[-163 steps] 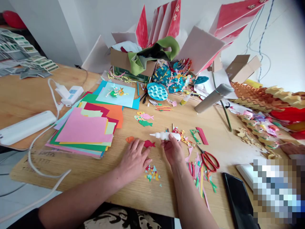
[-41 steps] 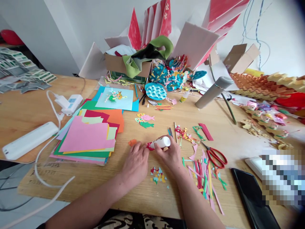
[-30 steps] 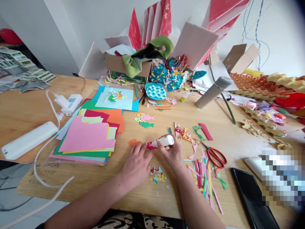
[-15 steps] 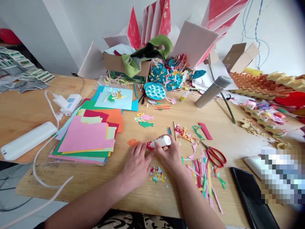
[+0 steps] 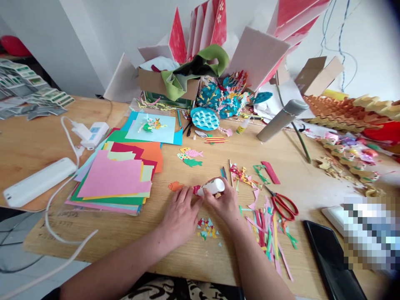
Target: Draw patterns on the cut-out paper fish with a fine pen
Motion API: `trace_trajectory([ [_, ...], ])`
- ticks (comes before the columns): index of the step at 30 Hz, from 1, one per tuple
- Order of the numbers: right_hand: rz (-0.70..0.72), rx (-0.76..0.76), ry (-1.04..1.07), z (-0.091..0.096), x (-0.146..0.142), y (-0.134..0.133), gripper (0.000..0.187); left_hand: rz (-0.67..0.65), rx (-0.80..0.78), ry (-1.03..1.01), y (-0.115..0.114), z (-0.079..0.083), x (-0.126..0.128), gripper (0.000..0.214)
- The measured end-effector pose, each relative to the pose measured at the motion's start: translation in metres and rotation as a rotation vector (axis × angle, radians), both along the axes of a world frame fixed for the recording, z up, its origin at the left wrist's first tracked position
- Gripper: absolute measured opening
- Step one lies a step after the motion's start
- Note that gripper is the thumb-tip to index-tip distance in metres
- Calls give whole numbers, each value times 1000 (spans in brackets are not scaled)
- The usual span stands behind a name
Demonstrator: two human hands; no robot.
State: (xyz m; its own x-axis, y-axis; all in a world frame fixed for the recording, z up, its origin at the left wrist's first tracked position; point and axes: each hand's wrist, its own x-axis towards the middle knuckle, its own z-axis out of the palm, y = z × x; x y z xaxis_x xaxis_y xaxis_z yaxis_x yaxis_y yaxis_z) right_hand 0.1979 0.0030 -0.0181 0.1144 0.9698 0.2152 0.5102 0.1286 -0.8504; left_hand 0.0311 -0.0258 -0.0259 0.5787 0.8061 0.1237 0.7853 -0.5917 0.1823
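Observation:
My right hand is closed around a white glue bottle, which is tilted with its narrow end pointing left and down. Beneath that end lies a dark red paper piece, partly hidden by the bottle and my fingers. My left hand lies flat on the table, its fingers stretched out and the tips at the edge of the red piece. An orange paper fish is just beyond the left fingertips, partly covered. Tiny coloured paper triangles are scattered between my wrists. Farther back are several cut paper fish.
Stacked coloured paper is at left, near a white power strip. To the right lie paper strips, red-handled scissors and a black phone. A grey cylinder and a blue oval plate stand farther back.
The view has shifted slightly, so everything sits a little farther right. Both hands and the glue bottle keep nearly the same place over the red paper.

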Motion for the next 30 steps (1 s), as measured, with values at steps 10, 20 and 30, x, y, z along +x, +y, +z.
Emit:
trace_trajectory([
  [10, -166, 41, 148, 1, 11, 9, 21, 9, -2, -4, 0, 0, 0, 49],
  [20, -127, 72, 56, -3, 5, 8, 17, 3, 52, 19, 0, -6, 2, 48],
  [30, -117, 106, -3, -8, 6, 11, 18, 5, 59, 16, 1, -5, 3, 45],
])
